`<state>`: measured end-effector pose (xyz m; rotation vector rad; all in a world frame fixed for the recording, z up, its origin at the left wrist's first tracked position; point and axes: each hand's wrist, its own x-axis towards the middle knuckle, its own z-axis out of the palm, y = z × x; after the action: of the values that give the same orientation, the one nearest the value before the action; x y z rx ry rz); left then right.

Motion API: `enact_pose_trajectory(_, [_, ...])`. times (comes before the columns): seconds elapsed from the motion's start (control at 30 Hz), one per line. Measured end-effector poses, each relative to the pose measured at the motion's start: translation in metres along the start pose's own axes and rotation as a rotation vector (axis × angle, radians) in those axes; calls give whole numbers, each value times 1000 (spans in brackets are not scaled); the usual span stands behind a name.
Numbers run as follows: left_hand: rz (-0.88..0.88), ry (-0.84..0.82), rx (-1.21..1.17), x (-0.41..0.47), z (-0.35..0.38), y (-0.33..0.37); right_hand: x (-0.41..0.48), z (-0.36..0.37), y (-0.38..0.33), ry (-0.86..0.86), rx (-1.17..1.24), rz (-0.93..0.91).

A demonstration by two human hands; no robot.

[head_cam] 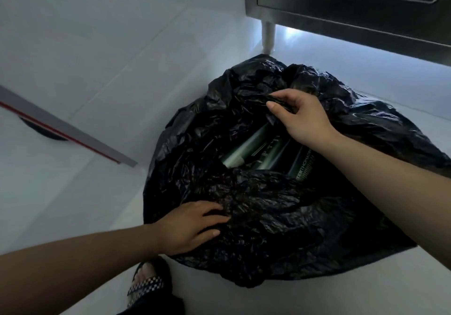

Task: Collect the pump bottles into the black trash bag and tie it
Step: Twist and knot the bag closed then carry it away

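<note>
A large black trash bag [280,217] lies on the white floor, its mouth open in the middle. Inside the opening lie several green pump bottles [263,153], side by side and partly covered by plastic. My right hand [300,116] pinches a fold of the bag's far rim between thumb and fingers, just above the bottles. My left hand [192,224] rests on the near rim with its fingers spread over the crumpled plastic.
A steel cabinet [353,9] on a white leg [268,37] stands behind the bag, light glowing under it. A grey strip with a red edge [66,131] crosses the floor at left. My sandalled foot [146,280] is below the bag.
</note>
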<state>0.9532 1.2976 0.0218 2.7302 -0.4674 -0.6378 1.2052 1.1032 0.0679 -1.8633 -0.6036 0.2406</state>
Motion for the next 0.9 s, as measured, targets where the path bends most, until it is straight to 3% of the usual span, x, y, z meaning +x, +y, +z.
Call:
enact_pose_trajectory(0.13, [-66, -124, -198, 28, -11, 0, 5, -1, 10, 4, 34, 1])
enact_pose_trajectory(0.27, [-247, 264, -280, 70, -31, -3, 8, -11, 20, 60, 83, 23])
enact_pose_trajectory(0.33, [-289, 328, -257, 88, -34, -6, 7, -16, 26, 80, 89, 37])
enact_pose_trajectory(0.5, [-249, 45, -87, 113, -28, -20, 4, -26, 37, 108, 88, 69])
enact_pose_trajectory(0.6, [-210, 28, -95, 114, -32, -19, 2, -30, 35, 121, 98, 79])
enact_pose_trajectory(0.67, [-188, 170, -201, 114, -49, -18, 0, -35, 32, 134, 91, 79])
enact_pose_trajectory(0.8, [-245, 648, -447, 122, -116, -10, -3, -49, 22, 167, 113, 110])
enact_pose_trajectory(0.9, [-194, 841, -503, 134, -173, 8, -3, -60, 1, 222, 198, 98])
